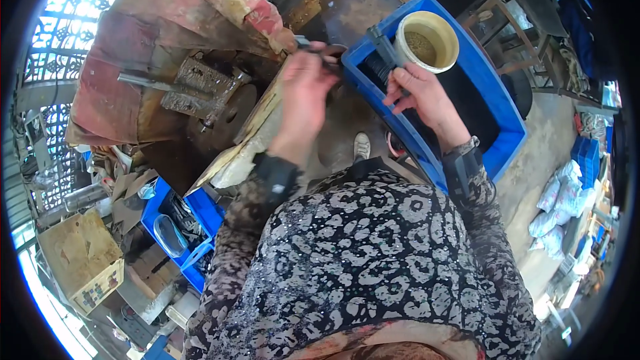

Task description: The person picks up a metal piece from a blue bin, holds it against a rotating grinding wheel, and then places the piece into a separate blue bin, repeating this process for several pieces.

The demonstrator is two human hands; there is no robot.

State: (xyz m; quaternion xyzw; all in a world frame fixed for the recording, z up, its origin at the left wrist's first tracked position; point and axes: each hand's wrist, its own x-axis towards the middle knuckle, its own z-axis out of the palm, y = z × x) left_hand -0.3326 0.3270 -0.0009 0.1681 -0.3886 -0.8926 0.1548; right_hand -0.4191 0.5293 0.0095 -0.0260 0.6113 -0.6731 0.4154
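My left hand point(305, 97) is smeared by motion at the edge of the cloth-draped bench. Beside its fingertips is a dark object point(330, 59), too blurred to name. My right hand point(427, 97) is closed over the blue bin point(510, 140), pinching the lower end of a flat grey bar point(383, 45). Dark thin strips point(375, 70) lie in the bin's far left corner, partly behind the bar. A cream bucket point(448, 30) with grainy brownish contents stands at the bin's far end, just beyond my right hand.
On the left, a metal fixture with a rod point(200, 90) sits beside a stained red cloth point(113, 103). Below the bench, another blue bin point(158, 203) holds metal parts. A wooden frame point(503, 33) stands at far right; filled plastic bags point(555, 207) lie on the right-hand floor.
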